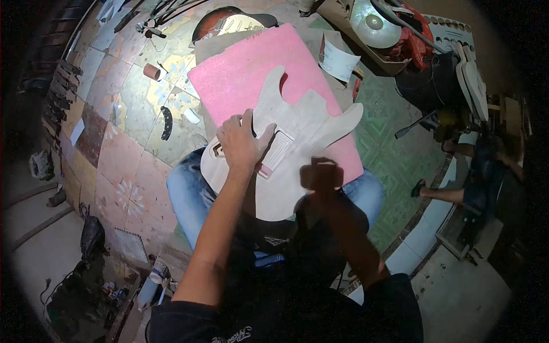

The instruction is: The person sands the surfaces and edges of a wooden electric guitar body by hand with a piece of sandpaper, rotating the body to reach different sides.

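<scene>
A bare, pale wooden electric guitar body (297,137) lies tilted across my lap and a pink foam board (246,63). Its horns point away from me, and routed cavities show in its face. My left hand (243,140) rests on the upper left of the body, fingers spread and thumb beside the middle cavity. Over the lower right of the body, my right hand (323,176) is in deep shadow. It looks closed around a dark, blocky shape, but its fingers and what they hold cannot be made out.
Beyond the foam board lies a sunburst guitar body (234,24). A curled white sheet (338,62) is at the board's far right. A small brown roll (151,71) and a black curved piece (166,123) lie on the left tiles. Another person's leg (446,195) shows at right.
</scene>
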Available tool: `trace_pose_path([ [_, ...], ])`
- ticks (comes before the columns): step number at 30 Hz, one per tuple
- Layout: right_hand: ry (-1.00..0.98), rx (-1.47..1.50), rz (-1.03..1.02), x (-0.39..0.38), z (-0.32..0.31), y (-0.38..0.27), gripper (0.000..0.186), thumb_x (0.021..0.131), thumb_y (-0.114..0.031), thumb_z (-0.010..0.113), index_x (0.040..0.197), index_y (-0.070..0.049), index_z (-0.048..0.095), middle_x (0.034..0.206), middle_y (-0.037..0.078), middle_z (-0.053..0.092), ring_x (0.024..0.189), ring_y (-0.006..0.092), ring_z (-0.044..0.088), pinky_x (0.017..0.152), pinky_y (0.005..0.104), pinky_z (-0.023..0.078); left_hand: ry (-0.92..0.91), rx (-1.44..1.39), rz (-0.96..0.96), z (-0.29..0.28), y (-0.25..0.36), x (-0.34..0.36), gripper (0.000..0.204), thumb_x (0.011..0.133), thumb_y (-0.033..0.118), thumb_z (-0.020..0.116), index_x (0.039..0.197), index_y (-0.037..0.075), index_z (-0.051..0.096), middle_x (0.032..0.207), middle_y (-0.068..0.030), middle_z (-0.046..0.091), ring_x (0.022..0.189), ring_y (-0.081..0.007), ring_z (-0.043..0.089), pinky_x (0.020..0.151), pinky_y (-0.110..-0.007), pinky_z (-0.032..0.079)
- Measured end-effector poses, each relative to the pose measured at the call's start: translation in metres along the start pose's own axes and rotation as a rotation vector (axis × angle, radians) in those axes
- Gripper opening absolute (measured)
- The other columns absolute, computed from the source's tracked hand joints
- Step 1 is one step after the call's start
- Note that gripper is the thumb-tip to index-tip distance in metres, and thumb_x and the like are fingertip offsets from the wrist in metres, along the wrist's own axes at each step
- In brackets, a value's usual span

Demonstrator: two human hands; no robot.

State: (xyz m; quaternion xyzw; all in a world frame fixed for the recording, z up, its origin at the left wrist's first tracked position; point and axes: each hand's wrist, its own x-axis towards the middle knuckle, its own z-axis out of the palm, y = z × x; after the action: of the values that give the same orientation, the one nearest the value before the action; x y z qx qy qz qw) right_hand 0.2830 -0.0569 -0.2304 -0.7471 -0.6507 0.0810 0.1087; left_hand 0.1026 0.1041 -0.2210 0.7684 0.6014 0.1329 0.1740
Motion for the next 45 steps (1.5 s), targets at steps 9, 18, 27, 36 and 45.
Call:
trace_pose_path([
  [9,0.554,0.374,0.853,0.068,-0.065,0.204,0.044,0.083,-0.029,0.078,0.118,-0.005,0.067,0.116,0.016,0.068,0.106,0.0312,0.065,0.095,0.0403,0.049,0.045,-0.036,0.037,0.008,0.004,-0.001,0.068,0.079,0.053,0.075,0.128,0.008,0.062,0.113,-0.0161,0.062,0.107,-0.0339,0.057,0.097,-0.047,0.038],
  [18,0.378,1.42,0.741,-0.024,-0.007,0.052,0.047,0.086,-0.01,0.072,0.128,0.006,0.057,0.119,0.014,0.066,0.104,0.0183,0.064,0.09,0.0293,0.051,-0.193,0.08,0.478,0.013,0.039,-0.073,0.092,0.083,0.062,0.065,0.154,0.011,0.04,0.163,-0.0195,0.029,0.151,-0.0431,0.021,0.118,-0.064,0.018],
  [27,0.397,1.379,0.728,-0.007,0.003,0.058,0.048,0.086,-0.009,0.074,0.128,0.006,0.055,0.112,0.015,0.07,0.098,0.0191,0.069,0.085,0.0303,0.054,-0.436,0.204,0.724,0.001,0.034,-0.179,0.08,0.095,0.058,0.05,0.154,0.005,0.037,0.164,-0.0137,0.029,0.152,-0.0367,0.023,0.119,-0.06,0.021],
  [36,0.409,1.506,0.729,-0.006,-0.007,0.049,0.05,0.087,-0.011,0.073,0.13,0.006,0.055,0.114,0.015,0.069,0.1,0.0188,0.068,0.087,0.0311,0.053,-0.168,0.233,0.676,0.022,0.062,-0.103,0.092,0.089,0.07,0.051,0.154,0.007,0.04,0.161,-0.0147,0.034,0.149,-0.0347,0.03,0.119,-0.06,0.022],
  [45,0.411,1.429,0.762,-0.012,0.008,0.053,0.05,0.084,-0.016,0.075,0.124,0.006,0.056,0.112,0.016,0.069,0.097,0.0195,0.068,0.086,0.0318,0.053,-0.118,0.218,0.575,0.034,0.083,-0.098,0.086,0.086,0.071,0.055,0.156,0.023,0.04,0.163,-0.02,0.029,0.15,-0.0453,0.022,0.117,-0.066,0.02],
])
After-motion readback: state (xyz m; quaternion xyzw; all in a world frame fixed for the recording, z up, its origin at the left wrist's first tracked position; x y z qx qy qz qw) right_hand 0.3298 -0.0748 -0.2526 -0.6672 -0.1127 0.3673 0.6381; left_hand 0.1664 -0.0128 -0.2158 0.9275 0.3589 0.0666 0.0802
